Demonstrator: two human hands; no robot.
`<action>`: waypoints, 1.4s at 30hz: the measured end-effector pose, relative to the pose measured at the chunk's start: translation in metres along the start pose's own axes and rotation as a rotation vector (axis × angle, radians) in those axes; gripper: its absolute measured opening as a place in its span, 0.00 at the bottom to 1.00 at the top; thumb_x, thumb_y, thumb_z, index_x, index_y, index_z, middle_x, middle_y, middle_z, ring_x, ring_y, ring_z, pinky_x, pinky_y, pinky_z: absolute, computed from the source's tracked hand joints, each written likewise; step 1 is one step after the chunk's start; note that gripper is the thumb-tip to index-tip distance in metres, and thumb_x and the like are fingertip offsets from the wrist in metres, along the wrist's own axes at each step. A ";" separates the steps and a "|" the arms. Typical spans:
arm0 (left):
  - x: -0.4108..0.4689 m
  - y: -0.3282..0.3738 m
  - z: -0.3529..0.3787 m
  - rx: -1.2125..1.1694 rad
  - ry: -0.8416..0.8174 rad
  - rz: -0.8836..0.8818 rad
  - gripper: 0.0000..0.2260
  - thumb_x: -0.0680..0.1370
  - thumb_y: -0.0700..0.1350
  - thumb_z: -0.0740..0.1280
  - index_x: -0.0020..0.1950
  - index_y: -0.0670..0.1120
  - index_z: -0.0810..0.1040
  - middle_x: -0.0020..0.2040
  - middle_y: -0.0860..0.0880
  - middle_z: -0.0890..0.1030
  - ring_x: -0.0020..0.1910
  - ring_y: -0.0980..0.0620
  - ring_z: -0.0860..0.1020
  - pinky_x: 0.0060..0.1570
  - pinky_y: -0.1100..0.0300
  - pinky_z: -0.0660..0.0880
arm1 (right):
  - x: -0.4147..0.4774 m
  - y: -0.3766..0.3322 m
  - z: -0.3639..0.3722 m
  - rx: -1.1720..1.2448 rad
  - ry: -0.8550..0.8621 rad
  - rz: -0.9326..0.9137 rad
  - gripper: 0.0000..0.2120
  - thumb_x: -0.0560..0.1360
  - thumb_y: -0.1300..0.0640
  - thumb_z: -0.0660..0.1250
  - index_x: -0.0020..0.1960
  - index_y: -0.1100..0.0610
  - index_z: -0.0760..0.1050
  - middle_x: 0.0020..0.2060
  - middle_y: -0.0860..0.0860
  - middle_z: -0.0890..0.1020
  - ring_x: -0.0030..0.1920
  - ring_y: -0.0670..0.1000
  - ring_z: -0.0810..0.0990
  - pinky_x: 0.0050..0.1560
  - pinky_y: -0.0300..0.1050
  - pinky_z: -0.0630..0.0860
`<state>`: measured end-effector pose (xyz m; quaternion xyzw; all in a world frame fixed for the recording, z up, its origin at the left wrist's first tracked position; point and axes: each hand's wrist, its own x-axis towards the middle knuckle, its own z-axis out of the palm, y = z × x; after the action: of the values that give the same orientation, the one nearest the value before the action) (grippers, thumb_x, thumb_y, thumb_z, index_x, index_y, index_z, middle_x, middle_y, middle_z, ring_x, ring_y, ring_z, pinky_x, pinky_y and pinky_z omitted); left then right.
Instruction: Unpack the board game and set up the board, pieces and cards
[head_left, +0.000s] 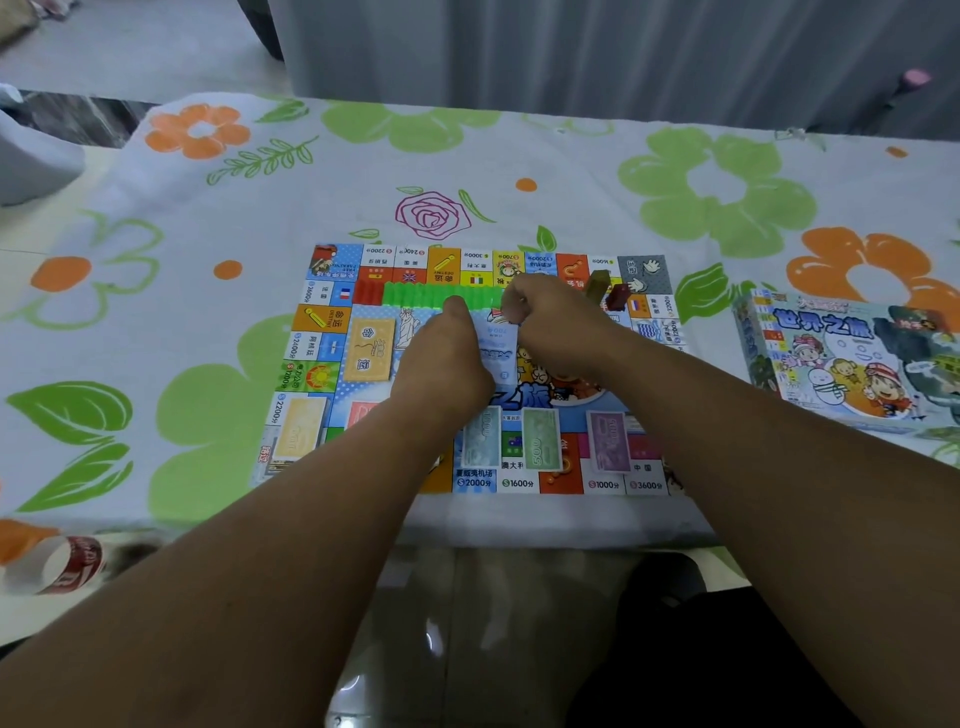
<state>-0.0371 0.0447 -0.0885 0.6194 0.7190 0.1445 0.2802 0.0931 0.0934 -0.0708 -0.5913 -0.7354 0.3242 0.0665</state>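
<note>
The colourful game board (332, 332) lies flat in the middle of the table. Both hands are over its centre. My left hand (447, 358) and my right hand (545, 322) together hold a light blue stack of paper notes (496, 345). A row of green houses (441, 295) with a few red ones (368, 293) lines the board's far side. Upright pawns (602, 283) stand at the far right corner. An orange card stack (370, 349) lies left of centre. Yellow (298, 428), teal (482, 436), green (540, 439) and purple (608, 441) note piles lie along the near side.
The game box (852, 358) lies on the table to the right of the board. A flowered cloth (208, 218) covers the table. A red and white roll (67, 564) sits below the near left edge. A grey curtain hangs behind the table.
</note>
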 end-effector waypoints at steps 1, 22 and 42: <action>0.000 0.000 0.000 0.001 0.000 0.000 0.26 0.71 0.35 0.75 0.64 0.42 0.66 0.57 0.42 0.79 0.55 0.43 0.78 0.42 0.54 0.70 | 0.000 0.000 0.000 0.000 0.000 0.006 0.15 0.75 0.69 0.58 0.59 0.60 0.72 0.55 0.60 0.76 0.54 0.61 0.76 0.55 0.59 0.77; -0.002 0.000 -0.003 0.029 -0.001 -0.002 0.26 0.71 0.36 0.76 0.63 0.42 0.67 0.57 0.43 0.79 0.56 0.42 0.78 0.43 0.54 0.69 | -0.005 -0.001 0.003 0.082 -0.050 0.154 0.12 0.77 0.69 0.59 0.60 0.65 0.69 0.43 0.68 0.81 0.39 0.63 0.86 0.44 0.66 0.82; -0.014 0.005 -0.025 -0.054 0.028 -0.065 0.22 0.75 0.37 0.68 0.67 0.41 0.67 0.56 0.43 0.79 0.52 0.43 0.77 0.46 0.51 0.75 | -0.015 -0.007 -0.005 0.058 0.007 0.146 0.16 0.74 0.70 0.59 0.61 0.71 0.72 0.52 0.73 0.79 0.52 0.70 0.81 0.41 0.64 0.78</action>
<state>-0.0464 0.0355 -0.0619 0.5857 0.7386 0.1633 0.2912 0.0940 0.0812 -0.0585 -0.6423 -0.6805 0.3471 0.0626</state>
